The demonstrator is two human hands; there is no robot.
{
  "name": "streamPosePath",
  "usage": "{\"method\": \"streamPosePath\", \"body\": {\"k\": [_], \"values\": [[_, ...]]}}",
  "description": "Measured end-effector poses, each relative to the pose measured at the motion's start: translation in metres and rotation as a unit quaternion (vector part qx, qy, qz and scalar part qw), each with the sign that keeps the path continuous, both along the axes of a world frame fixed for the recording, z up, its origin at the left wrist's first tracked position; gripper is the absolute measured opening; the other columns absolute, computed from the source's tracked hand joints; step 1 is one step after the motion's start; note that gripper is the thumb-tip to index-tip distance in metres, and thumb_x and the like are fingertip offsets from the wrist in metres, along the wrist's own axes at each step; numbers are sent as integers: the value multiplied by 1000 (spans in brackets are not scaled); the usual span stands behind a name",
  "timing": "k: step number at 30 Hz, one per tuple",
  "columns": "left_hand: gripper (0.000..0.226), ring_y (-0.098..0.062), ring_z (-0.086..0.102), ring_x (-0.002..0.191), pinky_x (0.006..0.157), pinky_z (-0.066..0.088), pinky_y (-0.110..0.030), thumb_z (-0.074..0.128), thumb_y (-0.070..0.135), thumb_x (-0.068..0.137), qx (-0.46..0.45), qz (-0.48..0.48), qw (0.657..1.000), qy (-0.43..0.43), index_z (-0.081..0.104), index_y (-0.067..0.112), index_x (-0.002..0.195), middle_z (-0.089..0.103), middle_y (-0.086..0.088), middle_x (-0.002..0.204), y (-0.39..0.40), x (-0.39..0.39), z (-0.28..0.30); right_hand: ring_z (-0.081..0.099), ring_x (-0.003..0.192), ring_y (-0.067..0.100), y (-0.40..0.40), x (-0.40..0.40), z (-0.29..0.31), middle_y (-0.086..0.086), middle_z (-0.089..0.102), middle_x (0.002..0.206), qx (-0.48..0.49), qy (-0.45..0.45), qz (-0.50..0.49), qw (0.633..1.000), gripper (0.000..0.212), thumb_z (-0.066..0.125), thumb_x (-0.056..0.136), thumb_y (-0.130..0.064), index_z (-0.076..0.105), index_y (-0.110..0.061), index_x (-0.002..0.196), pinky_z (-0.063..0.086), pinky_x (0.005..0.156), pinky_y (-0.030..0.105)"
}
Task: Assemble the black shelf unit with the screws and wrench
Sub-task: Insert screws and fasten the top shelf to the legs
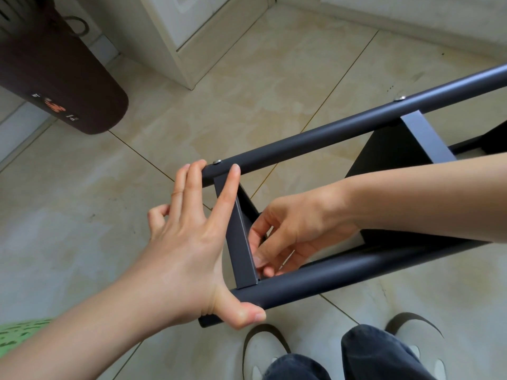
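Tiled floor carries the black shelf unit, lying on its side in front of the person's shoes. Two round tubes run parallel; flat shelf panels bridge them. Near tube lies closest to the shoes, far tube beyond it. Left hand spans the end panel: fingers spread wide, fingertips on far tube, thumb pressing under near tube. Right hand reaches inside the frame beside that panel, fingers curled at the panel-tube joint; cannot tell what they pinch. Screw head sits on far tube by the left fingertips.
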State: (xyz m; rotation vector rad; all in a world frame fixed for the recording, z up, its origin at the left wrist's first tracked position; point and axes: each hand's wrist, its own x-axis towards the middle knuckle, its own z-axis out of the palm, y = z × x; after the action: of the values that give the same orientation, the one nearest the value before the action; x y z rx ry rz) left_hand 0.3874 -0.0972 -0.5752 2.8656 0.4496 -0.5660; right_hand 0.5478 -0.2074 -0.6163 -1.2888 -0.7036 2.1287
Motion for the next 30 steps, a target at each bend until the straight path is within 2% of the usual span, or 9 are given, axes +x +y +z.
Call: {"method": "streamPosePath", "body": {"k": [2,4,7,11,16,23,30], "values": [[161,-17,-47,138,102,4,-33,46,92,14,-2,0,1000,-1,-47,43,136,-39,-2,152,0,0,0,65,76,13,1,-1,0,7,70,86,21,-49,21,998,5,63,93,-6,67,-8,94,57,74,23],[160,-17,-47,138,103,4,-33,47,91,15,-5,0,1000,-1,-47,43,136,-39,-1,152,0,1,0,64,80,15,2,-3,0,9,68,91,36,-77,37,996,14,61,94,-7,67,-2,105,56,76,25],[160,-18,-46,139,103,5,-34,46,90,14,-6,4,1000,2,-48,43,135,-40,-2,151,0,1,0,63,86,18,1,-4,0,12,67,96,45,-77,44,995,21,59,96,-8,65,4,112,56,78,27],[161,-20,-45,139,103,7,-35,46,90,14,-1,4,1000,5,-48,42,135,-40,-2,150,0,1,1,63,89,22,-3,-4,-2,17,64,102,40,-36,21,998,9,59,95,-5,65,-4,102,56,81,30],[161,-20,-43,141,103,7,-35,47,89,14,-3,4,1000,1,-47,43,137,-38,-1,152,0,0,0,59,67,14,-1,-6,-4,12,63,84,10,11,-20,1000,6,60,93,-1,62,-6,91,55,70,23],[162,-21,-43,142,103,6,-37,48,90,15,-8,1,1000,-6,-42,42,141,-34,-5,156,0,-2,-2,55,62,10,-1,-5,-3,4,66,73,15,-2,-1,1000,18,58,96,-6,67,-7,79,52,65,19],[163,-23,-39,144,103,7,-38,48,90,14,-8,-1,1000,-16,-38,42,144,-31,-2,157,1,-3,-3,56,62,8,-1,-9,-4,7,65,79,26,-27,-10,999,13,60,95,-6,65,-7,83,50,65,19]]}}
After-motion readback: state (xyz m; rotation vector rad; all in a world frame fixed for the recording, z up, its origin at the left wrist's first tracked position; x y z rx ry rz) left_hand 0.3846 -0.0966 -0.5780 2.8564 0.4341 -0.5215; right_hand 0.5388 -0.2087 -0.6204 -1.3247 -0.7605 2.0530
